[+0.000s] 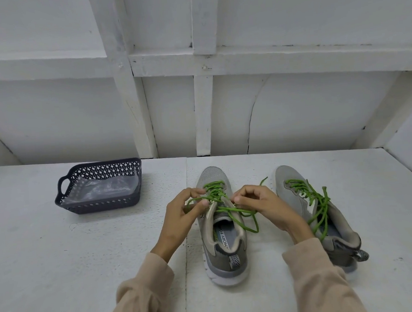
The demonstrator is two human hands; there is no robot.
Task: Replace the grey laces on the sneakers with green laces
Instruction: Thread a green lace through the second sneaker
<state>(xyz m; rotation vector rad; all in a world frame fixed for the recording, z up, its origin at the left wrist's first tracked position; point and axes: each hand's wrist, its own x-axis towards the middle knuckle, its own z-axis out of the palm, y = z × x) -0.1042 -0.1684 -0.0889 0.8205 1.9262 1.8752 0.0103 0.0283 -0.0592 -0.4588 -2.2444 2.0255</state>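
**Q:** What are the two hands doing?

**A:** The left hand [183,214] is curling its fingers and pinching a loop of the green lace [216,191] between thumb and fingertips. The right hand [261,206] is likewise curling its fingers and gripping the same lace at its fingertips, near the top eyelets. Both hands are gripping; neither is lying flat or loose.

**Q:** Where is the lace sitting?

**A:** It is running criss-cross up the sneaker [228,259] that is standing between the two hands, toe pointing away from them, heel towards the wrists. One loose strand is trailing under the right hand and curving down beside the sneaker's opening. Another end is poking out just beyond the right hand's knuckles.

**Q:** And the other shoe?

**A:** The second sneaker [290,189] is standing just outside the right hand, partly behind its wrist and sleeve [313,270]. It is carrying a second lace [319,204], also green, threaded through its eyelets, with loose ends hanging down over its opening.

**Q:** What else is lying on the counter [48,252]?

**A:** A dark basket [98,206] is sitting well beyond and outward of the left hand, apart from both sneakers. A clear plastic bag [105,188] is lying inside it; what the bag is holding cannot be told.
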